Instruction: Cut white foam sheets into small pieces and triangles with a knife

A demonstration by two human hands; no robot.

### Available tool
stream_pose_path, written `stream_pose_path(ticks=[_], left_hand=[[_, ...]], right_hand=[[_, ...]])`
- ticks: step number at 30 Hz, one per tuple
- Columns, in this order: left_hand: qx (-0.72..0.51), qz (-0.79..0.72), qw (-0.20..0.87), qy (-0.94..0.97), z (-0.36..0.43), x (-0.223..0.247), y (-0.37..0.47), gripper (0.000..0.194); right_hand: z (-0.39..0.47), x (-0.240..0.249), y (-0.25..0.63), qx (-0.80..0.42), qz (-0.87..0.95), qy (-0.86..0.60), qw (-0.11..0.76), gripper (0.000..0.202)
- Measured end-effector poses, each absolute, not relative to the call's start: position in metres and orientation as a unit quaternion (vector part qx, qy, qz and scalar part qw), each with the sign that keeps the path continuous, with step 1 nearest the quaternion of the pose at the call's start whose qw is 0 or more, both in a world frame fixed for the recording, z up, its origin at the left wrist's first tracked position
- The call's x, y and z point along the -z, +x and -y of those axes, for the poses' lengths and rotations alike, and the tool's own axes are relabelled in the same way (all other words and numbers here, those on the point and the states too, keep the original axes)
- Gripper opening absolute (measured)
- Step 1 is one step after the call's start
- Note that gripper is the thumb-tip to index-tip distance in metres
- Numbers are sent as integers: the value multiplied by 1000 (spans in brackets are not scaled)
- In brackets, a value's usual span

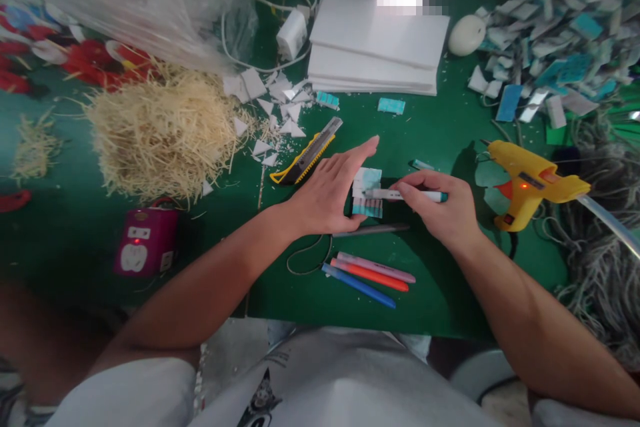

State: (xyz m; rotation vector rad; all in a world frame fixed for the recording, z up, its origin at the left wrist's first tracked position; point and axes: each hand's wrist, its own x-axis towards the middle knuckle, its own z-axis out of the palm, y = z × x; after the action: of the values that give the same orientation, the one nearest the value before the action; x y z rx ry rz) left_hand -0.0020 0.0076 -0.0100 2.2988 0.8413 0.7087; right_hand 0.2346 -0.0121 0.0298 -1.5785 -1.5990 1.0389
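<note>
Marker (385, 194) tip at a teal-and-white piece (370, 178)
Right hand (449, 208): fingers pinched around the marker; left hand (324, 195): fingers spread wide, thumb beside the piece.

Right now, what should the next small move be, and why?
Perhaps a short stroke of the marker over the pale middle of the small piece: the right hand holds the tip there, teal shows above and below, and the left hand is beside the piece.

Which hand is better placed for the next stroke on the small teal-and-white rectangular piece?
Right, probably: the right hand grips a slim white marker, tip over the piece. The left hand, penless, lies spread beside it, likely better suited to steadying.
</note>
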Motion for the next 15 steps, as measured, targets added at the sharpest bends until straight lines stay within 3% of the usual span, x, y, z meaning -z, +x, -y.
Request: stream_pose_path(ticks=[7, 15], left_hand=[[-264, -324, 294, 859, -7, 10, -2, 116], [-271, -316, 292, 861, -8, 12, -3, 115]], right_hand=[[12, -28, 232, -388, 587, -612, 361, 19], [12, -34, 234, -392, 602, -606, 341, 18]])
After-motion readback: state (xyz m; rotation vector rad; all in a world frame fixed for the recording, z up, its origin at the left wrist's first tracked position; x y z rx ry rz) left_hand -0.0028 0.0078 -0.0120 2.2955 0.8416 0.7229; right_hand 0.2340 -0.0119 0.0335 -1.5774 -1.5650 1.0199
